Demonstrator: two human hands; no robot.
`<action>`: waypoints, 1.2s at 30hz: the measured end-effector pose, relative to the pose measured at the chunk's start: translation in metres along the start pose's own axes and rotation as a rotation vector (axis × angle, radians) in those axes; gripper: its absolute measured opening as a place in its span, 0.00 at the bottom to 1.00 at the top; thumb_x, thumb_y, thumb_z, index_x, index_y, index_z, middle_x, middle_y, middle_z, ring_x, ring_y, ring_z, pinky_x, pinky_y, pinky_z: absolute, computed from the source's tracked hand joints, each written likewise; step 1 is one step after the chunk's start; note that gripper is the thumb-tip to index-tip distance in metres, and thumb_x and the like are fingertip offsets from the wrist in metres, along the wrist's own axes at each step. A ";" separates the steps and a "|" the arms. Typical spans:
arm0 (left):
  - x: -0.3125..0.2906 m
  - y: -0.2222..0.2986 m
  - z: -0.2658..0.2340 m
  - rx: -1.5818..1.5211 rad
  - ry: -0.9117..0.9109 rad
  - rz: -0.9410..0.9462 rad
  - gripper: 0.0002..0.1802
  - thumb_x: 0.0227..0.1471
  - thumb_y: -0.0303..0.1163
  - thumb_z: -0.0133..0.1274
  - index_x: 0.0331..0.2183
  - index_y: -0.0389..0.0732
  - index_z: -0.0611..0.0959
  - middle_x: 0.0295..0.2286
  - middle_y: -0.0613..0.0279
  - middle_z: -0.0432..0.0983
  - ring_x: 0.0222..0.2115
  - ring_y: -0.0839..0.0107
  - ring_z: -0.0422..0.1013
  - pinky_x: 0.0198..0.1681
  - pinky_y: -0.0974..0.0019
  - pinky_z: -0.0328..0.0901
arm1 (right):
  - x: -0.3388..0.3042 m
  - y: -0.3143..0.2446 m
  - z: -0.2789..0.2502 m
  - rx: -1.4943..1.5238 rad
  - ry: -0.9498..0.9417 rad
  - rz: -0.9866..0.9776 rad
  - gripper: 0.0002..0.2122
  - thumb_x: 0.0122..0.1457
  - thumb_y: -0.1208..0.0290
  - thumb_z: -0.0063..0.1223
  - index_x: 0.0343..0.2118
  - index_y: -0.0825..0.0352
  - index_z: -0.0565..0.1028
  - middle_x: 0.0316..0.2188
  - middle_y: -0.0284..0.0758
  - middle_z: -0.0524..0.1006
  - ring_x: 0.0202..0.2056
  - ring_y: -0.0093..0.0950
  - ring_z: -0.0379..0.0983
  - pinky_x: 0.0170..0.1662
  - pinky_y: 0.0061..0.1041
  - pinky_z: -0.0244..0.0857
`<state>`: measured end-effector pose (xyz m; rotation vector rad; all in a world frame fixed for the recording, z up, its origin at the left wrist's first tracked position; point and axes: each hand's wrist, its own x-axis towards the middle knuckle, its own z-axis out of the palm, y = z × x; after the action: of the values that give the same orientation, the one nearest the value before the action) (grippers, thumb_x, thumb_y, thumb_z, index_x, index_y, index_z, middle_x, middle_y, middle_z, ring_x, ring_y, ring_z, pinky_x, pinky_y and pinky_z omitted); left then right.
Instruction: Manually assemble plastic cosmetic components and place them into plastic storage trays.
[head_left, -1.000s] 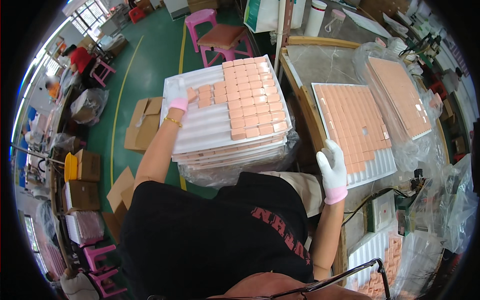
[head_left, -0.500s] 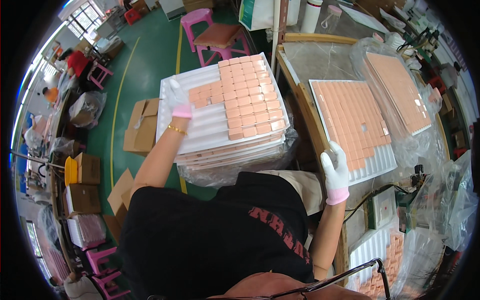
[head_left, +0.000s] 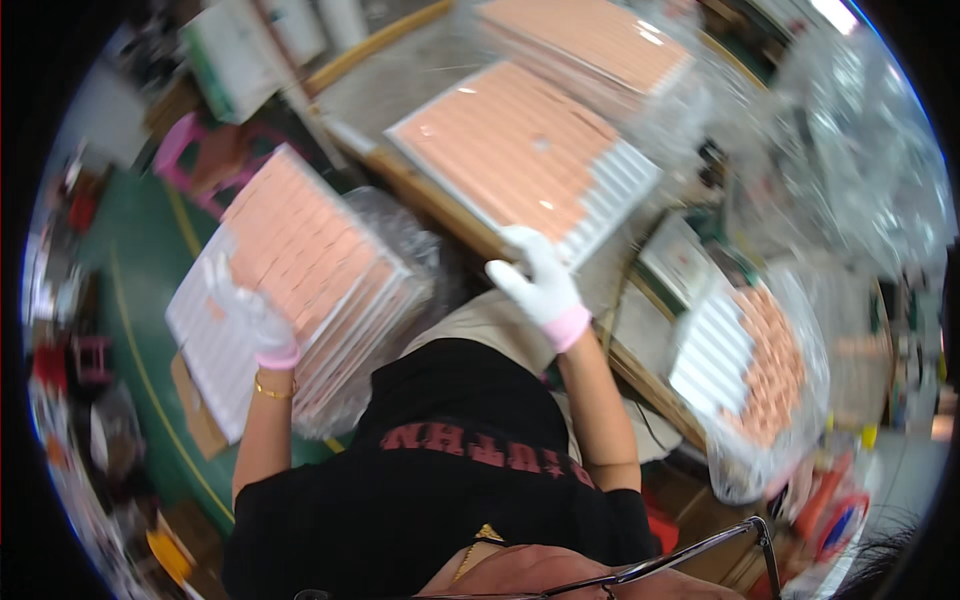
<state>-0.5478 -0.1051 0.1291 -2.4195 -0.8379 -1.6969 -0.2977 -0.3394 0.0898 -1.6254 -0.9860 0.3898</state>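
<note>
My left hand (head_left: 245,310), in a white glove with a pink cuff, is over the top white ribbed tray (head_left: 205,335) of a stack at left. Its fingers look stretched out, though blurred, and I see nothing held in them. Rows of small peach-pink tile-like blocks (head_left: 300,245) cover the far and right part of that tray. My right hand (head_left: 540,285), gloved the same way, is open with thumb and fingers apart. It is at the near edge of another tray (head_left: 630,175) on the table, mostly covered with peach-pink blocks (head_left: 510,140). Whether it touches that tray I cannot tell.
Behind that tray lies a plastic-wrapped stack of block-covered trays (head_left: 590,40). A partly filled tray (head_left: 705,360) in clear plastic sits at right, near a green-and-white box (head_left: 675,265). The table's wooden edge (head_left: 430,200) runs between the stacks. A pink stool (head_left: 205,160) stands at far left.
The view has turned to the right, so the stack and the table appear further left. My right hand's fingers have spread wider. My left hand is still over the stack's top tray.
</note>
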 end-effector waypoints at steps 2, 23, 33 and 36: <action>-0.001 0.055 0.043 -0.298 -0.108 -0.081 0.22 0.56 0.39 0.45 0.46 0.33 0.71 0.43 0.52 0.70 0.45 0.61 0.66 0.51 0.59 0.59 | -0.013 -0.005 -0.012 -0.007 0.001 0.092 0.22 0.51 0.65 0.58 0.47 0.69 0.68 0.46 0.42 0.68 0.45 0.34 0.67 0.47 0.28 0.62; -0.032 0.245 0.224 -0.656 -1.095 0.857 0.19 0.32 0.24 0.58 0.33 0.40 0.76 0.32 0.56 0.72 0.36 0.54 0.66 0.40 0.56 0.62 | -0.283 0.029 -0.251 -0.895 1.120 0.625 0.14 0.53 0.71 0.54 0.42 0.71 0.73 0.39 0.40 0.75 0.43 0.29 0.71 0.48 0.25 0.62; -0.042 0.289 0.213 -1.251 -1.387 -0.120 0.15 0.54 0.31 0.51 0.43 0.38 0.73 0.34 0.63 0.74 0.32 0.78 0.70 0.32 0.75 0.65 | -0.219 0.068 -0.305 -1.605 0.738 1.100 0.17 0.48 0.52 0.55 0.29 0.64 0.77 0.32 0.41 0.74 0.39 0.39 0.69 0.42 0.38 0.63; -0.053 0.329 0.200 -1.436 -1.714 -0.503 0.20 0.56 0.36 0.48 0.47 0.36 0.73 0.34 0.62 0.74 0.30 0.76 0.71 0.33 0.75 0.66 | -0.227 0.056 -0.298 -1.559 0.808 0.941 0.13 0.46 0.60 0.59 0.24 0.66 0.76 0.31 0.41 0.73 0.36 0.40 0.69 0.42 0.37 0.64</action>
<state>-0.2368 -0.3340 0.0859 -4.6680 0.1511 1.0248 -0.2009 -0.7058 0.0741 -3.1888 0.4259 -0.6460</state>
